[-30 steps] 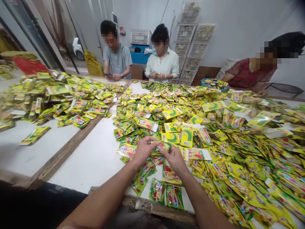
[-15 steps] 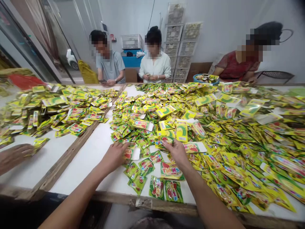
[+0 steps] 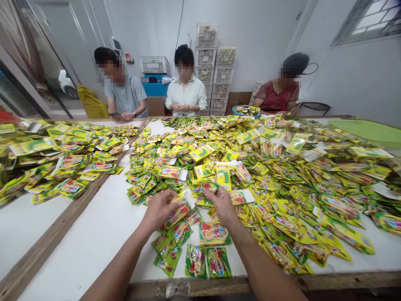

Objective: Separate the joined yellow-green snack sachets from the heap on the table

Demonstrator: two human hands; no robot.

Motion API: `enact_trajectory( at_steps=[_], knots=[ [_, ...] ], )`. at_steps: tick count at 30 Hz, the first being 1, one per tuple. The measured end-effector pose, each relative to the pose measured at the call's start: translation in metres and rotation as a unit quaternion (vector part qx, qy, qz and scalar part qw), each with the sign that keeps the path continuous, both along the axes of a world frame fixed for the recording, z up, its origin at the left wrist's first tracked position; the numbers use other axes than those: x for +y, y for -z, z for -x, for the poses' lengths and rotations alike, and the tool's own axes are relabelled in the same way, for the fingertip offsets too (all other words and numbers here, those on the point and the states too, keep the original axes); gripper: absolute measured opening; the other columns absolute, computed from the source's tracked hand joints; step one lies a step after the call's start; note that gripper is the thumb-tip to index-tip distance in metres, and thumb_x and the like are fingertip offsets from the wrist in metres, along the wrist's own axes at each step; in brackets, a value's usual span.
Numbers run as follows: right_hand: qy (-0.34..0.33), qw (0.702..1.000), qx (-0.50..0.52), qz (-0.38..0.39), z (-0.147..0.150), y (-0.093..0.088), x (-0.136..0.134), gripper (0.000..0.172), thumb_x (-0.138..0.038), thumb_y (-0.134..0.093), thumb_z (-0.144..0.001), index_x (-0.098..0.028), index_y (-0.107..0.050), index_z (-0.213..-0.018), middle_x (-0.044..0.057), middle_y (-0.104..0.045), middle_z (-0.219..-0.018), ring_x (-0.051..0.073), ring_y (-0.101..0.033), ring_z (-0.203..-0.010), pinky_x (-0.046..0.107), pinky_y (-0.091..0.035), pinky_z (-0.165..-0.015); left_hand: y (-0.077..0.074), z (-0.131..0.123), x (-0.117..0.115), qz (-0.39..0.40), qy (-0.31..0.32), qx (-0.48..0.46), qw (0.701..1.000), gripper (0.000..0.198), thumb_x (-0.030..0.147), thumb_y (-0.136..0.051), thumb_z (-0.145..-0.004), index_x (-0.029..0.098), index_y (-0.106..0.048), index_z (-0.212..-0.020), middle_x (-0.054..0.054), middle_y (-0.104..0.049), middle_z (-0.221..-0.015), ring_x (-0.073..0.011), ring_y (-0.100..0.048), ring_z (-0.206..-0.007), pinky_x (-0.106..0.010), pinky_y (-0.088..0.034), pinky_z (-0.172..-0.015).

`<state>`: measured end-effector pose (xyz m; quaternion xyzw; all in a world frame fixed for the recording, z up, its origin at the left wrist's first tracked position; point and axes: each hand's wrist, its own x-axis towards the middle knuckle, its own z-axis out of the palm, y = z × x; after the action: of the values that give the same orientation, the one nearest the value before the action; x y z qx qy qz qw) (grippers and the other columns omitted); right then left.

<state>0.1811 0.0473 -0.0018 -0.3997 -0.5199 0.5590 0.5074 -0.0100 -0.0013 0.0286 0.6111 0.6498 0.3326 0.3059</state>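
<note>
My left hand [image 3: 159, 209] grips a small yellow-and-green carton [image 3: 181, 213], tilted up, its white end flap standing open toward the right. Between the thumb and fingers of my right hand [image 3: 222, 205] is a shiny green sachet [image 3: 205, 186] with a red fruit print. Just below my hands lies a carton marked TWINS [image 3: 213, 233], face up. Two green sachets [image 3: 196, 261] rest side by side near the table's front edge, with a few more [image 3: 169, 261] to their left. Another carton with an open white flap [image 3: 239, 197] lies beside my right hand.
Heaps of yellow-green packets [image 3: 291, 205] cover the table's middle and right. A wooden strip [image 3: 70, 213] separates another heap [image 3: 72, 163] at left. Three people sit across the table. A blue basin [image 3: 247, 112], a green tray [image 3: 365, 130] and stacked crates [image 3: 205, 58] stand farther back.
My left hand has lifted the carton off the table and tilted it up. My right hand still holds the sachet. The view has turned right, and another person's hand at far left is gone from view.
</note>
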Motion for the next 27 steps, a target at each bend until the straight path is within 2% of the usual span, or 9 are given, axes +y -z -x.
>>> enact_trajectory(
  at_steps=[2, 5, 9, 16, 22, 25, 27],
  knots=[
    [-0.019, 0.999, -0.049, -0.009, 0.0, -0.003, 0.0, 0.036, -0.045, -0.067, -0.068, -0.017, -0.064, -0.09, 0.005, -0.07, -0.087, 0.02, -0.064, -0.08, 0.036, -0.051, -0.076, 0.007, -0.001, 0.001, -0.001, 0.011, -0.124, 0.992, 0.033, 0.049, -0.064, -0.068, 0.018, -0.055, -0.075, 0.002, -0.058, -0.061, -0.0128, -0.051, -0.055, -0.023, -0.034, -0.052],
    [-0.065, 0.991, -0.112, -0.02, -0.003, -0.005, 0.0, 0.033, -0.042, -0.066, -0.07, -0.018, -0.066, -0.092, 0.004, -0.07, -0.089, 0.02, -0.064, -0.081, 0.035, -0.05, -0.076, 0.02, -0.003, 0.001, 0.012, -0.014, -0.195, 0.981, 0.035, 0.049, -0.067, -0.065, 0.017, -0.055, -0.074, 0.003, -0.057, -0.057, -0.0116, -0.049, -0.051, -0.022, -0.033, -0.049],
    [-0.125, 0.971, -0.203, -0.031, -0.007, -0.007, 0.0, 0.024, -0.038, -0.063, -0.071, -0.02, -0.068, -0.087, 0.003, -0.07, -0.087, 0.021, -0.063, -0.082, 0.033, -0.048, -0.074, 0.03, -0.007, -0.003, -0.003, 0.004, -0.183, 0.983, 0.033, 0.047, -0.068, -0.064, 0.017, -0.058, -0.075, 0.002, -0.06, -0.062, -0.0132, -0.054, -0.057, -0.023, -0.037, -0.053],
    [-0.125, 0.935, -0.326, -0.059, 0.002, -0.009, -0.006, 0.012, -0.028, -0.062, -0.069, -0.019, -0.067, -0.075, -0.001, -0.066, -0.069, 0.019, -0.059, -0.069, 0.026, -0.042, -0.061, 0.031, -0.012, -0.005, -0.013, 0.033, -0.153, 0.988, 0.029, 0.045, -0.064, -0.069, 0.016, -0.059, -0.074, 0.001, -0.059, -0.064, -0.0134, -0.052, -0.058, -0.023, -0.038, -0.054],
    [-0.119, 0.932, -0.324, -0.109, 0.0, -0.01, -0.009, 0.013, -0.027, -0.059, -0.071, -0.019, -0.065, -0.079, 0.001, -0.065, -0.073, 0.018, -0.057, -0.071, 0.027, -0.041, -0.064, 0.03, -0.014, -0.006, -0.043, 0.033, -0.109, 0.993, 0.027, 0.043, -0.06, -0.073, 0.017, -0.062, -0.077, 0.001, -0.059, -0.062, -0.0127, -0.049, -0.056, -0.023, -0.035, -0.053],
    [-0.115, 0.958, -0.247, -0.092, -0.003, -0.011, -0.009, 0.024, -0.037, -0.059, -0.073, -0.019, -0.063, -0.089, 0.002, -0.064, -0.078, 0.018, -0.057, -0.072, 0.027, -0.043, -0.063, 0.029, -0.014, -0.004, -0.038, 0.029, -0.148, 0.988, 0.027, 0.043, -0.059, -0.073, 0.017, -0.061, -0.076, 0.003, -0.055, -0.059, -0.0107, -0.045, -0.053, -0.022, -0.033, -0.051],
    [-0.099, 0.969, -0.215, -0.072, -0.004, -0.01, -0.008, 0.027, -0.043, -0.056, -0.075, -0.02, -0.062, -0.088, 0.001, -0.061, -0.074, 0.016, -0.055, -0.068, 0.026, -0.043, -0.06, 0.027, -0.014, -0.003, -0.023, 0.03, -0.195, 0.98, 0.027, 0.044, -0.06, -0.073, 0.017, -0.06, -0.077, 0.004, -0.052, -0.057, -0.0095, -0.043, -0.051, -0.021, -0.031, -0.048]
  ],
)
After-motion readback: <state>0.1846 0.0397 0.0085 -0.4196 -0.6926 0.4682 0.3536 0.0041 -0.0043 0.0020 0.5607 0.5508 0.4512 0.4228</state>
